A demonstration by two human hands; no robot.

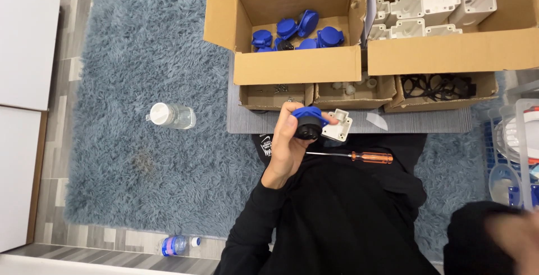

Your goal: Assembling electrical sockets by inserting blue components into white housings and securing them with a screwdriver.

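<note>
My left hand (289, 143) is raised above my lap and grips a blue and black round socket part (308, 122). A white plastic box housing (338, 125) lies just right of it on the grey mat (426, 122). An orange-handled screwdriver (359, 156) rests across my lap below them. My right hand (514, 238) is a blur at the bottom right corner, away from all parts; what its fingers do is unclear.
An open cardboard box of blue socket parts (292, 34) and a box of white housings (432, 11) stand ahead, with three small trays of screws, small white bits and black rings in front. A jar (171, 116) sits on the blue rug; a bottle (177, 245) lies lower left. A clear bin (519, 151) stands right.
</note>
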